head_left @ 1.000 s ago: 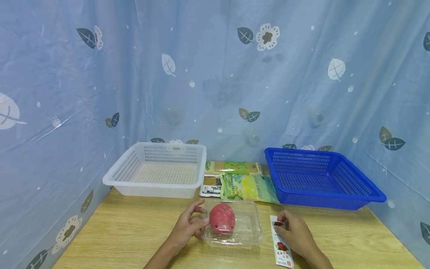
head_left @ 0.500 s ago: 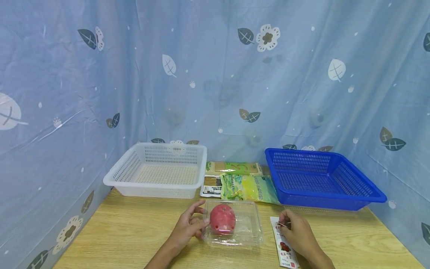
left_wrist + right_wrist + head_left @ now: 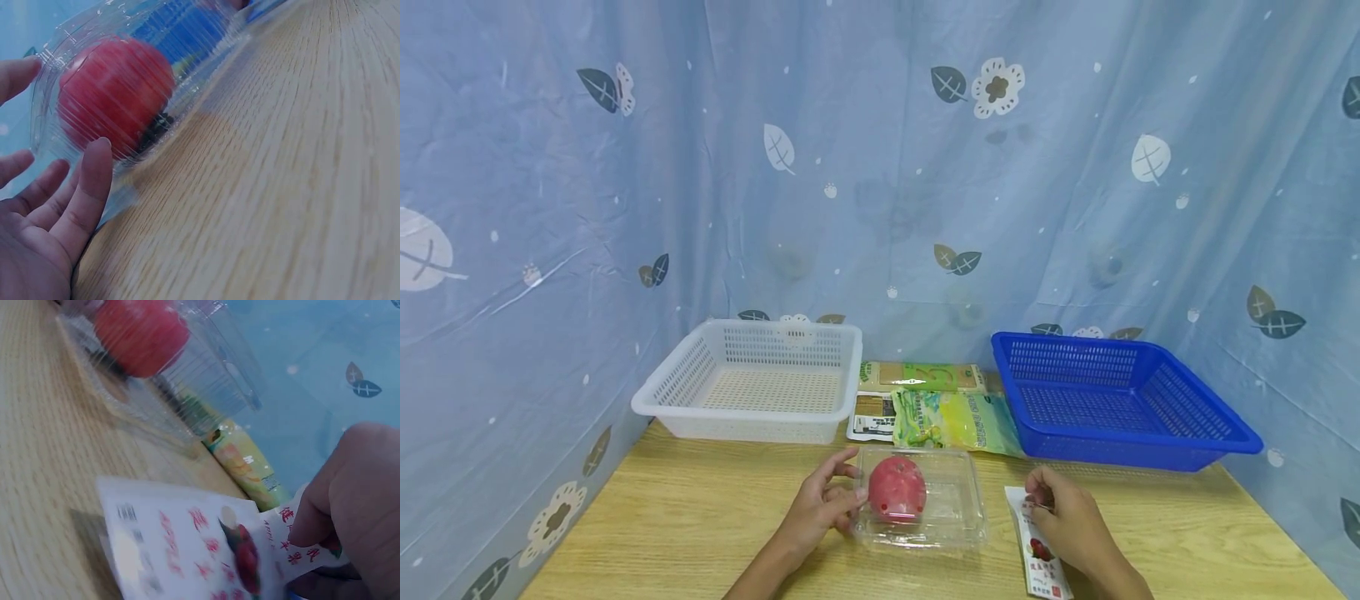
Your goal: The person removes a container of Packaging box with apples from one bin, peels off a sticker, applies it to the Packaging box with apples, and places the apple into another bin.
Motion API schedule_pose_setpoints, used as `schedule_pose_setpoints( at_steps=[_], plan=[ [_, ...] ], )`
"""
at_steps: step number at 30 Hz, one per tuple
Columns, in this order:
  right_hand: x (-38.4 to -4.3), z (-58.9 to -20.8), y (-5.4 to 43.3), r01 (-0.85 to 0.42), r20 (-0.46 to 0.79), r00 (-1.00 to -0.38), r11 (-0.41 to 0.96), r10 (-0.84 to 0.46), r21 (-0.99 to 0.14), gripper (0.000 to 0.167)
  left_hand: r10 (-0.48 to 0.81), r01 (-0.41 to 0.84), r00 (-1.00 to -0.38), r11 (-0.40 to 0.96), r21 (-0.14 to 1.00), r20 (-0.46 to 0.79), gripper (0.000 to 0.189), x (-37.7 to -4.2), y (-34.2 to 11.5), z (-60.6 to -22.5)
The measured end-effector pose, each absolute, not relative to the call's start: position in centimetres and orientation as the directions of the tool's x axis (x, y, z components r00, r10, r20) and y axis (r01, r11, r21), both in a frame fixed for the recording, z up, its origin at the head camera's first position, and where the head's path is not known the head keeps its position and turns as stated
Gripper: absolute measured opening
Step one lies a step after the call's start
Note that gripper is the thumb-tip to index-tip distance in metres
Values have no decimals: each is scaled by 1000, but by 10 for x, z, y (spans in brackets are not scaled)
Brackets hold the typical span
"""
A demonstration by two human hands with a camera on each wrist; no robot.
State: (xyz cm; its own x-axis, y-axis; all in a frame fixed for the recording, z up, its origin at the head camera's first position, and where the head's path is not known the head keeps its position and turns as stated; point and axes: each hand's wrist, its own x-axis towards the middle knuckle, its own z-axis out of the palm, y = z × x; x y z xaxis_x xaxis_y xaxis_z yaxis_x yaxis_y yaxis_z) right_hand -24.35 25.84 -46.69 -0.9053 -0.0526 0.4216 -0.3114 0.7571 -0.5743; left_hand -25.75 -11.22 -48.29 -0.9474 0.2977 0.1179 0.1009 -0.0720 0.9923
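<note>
Clear plastic box (image 3: 922,498) stays put on the wooden table (image 3: 685,533), red fruit (image 3: 897,487) inside, left hand (image 3: 822,507) still touching its side, fingers spread. White label (image 3: 1043,557) has slid slightly nearer, its upper end pinched by the right hand (image 3: 1070,521).

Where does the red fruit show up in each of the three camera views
Head: the red fruit is low centre, inside the clear box, by the left hand.
Left wrist: upper left, behind the box wall, near the fingertips.
Right wrist: top left, inside the box.
Shared landmark: the clear box.
</note>
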Motion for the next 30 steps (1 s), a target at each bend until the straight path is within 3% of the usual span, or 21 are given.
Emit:
schedule_pose_setpoints(
  at_steps=[8,18,25,30],
  plan=[
    [-240,-464,261,-384,435,-896,642,-85,-664,34,299,100,-947,-68,993,116,72,-259,-112,-483],
    [-241,-465,257,-497,600,-798,620,-52,-607,35,302,114,-943,-92,989,137,73,-258,-112,-483],
    [-235,-452,253,-431,563,-826,614,26,-661,35,307,102,-944,-85,991,124,73,-259,-109,-486],
    [-238,-438,242,-496,593,-805,530,14,-687,33,295,100,-948,-90,991,123,73,-260,-111,-486]
  ],
)
